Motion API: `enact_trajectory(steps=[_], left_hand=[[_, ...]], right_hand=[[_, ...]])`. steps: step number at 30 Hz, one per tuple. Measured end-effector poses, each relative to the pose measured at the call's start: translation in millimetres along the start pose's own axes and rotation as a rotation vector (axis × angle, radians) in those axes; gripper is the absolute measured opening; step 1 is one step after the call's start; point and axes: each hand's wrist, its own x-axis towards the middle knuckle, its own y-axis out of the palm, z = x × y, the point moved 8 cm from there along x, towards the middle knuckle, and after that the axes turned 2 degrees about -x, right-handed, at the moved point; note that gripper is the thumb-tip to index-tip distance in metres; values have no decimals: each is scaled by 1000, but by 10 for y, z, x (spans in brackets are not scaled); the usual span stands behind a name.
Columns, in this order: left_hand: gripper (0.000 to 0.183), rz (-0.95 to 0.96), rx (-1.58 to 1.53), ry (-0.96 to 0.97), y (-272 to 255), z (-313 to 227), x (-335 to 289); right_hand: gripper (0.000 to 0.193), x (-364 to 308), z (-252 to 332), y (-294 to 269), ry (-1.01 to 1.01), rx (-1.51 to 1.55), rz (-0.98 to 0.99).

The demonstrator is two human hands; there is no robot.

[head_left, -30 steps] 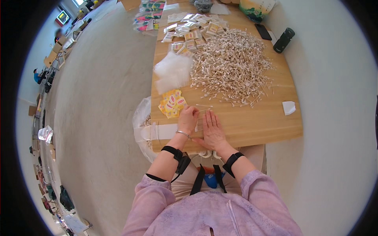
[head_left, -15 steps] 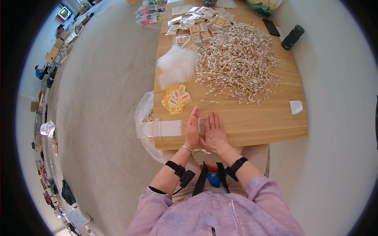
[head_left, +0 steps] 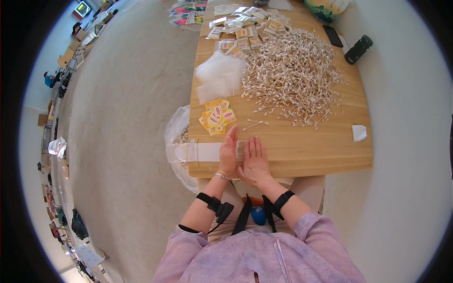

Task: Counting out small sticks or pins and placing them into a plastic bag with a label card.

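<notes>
A short row of cotton swabs [head_left: 240,150] lies side by side on the table between my two hands. My left hand [head_left: 228,153] stands on its edge along the row's left side, fingers stretched out. On the other side, my right hand [head_left: 256,162] lies palm down with its fingers straight and close together, alongside the row. The thumbs come near each other at the row's near end. Left of my left hand is a flat white strip [head_left: 207,152], its right end meeting or hidden by that hand. Two loose swabs [head_left: 255,124] lie just beyond my fingertips.
A large heap of cotton swabs [head_left: 295,78] covers the table's far middle. Yellow printed cards [head_left: 217,116], clear plastic bags [head_left: 218,75] and filled packets [head_left: 245,33] lie left of it. A phone [head_left: 333,36], dark bottle [head_left: 358,49] and white scrap [head_left: 359,133] are at right.
Both hands have moved slightly left across the table with the row of swabs between them. My left hand now reaches the white strip's right end. The whole view has shifted a little.
</notes>
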Motion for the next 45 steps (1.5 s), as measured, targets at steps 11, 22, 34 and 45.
enact_trajectory(steps=[11,22,34,45], left_hand=[[61,9,101,31,-248,-275,-56],[59,-144,114,64,-998,-513,-156],[55,-191,95,87,-1061,-514,-173],[60,-184,245,93,-1112,-528,-159]], right_hand=[[87,213,305,185,41,18,-11],[86,449,940,371,-81,97,67],[87,438,985,391,-138,62,94],[84,489,1054,369,-80,71,25]])
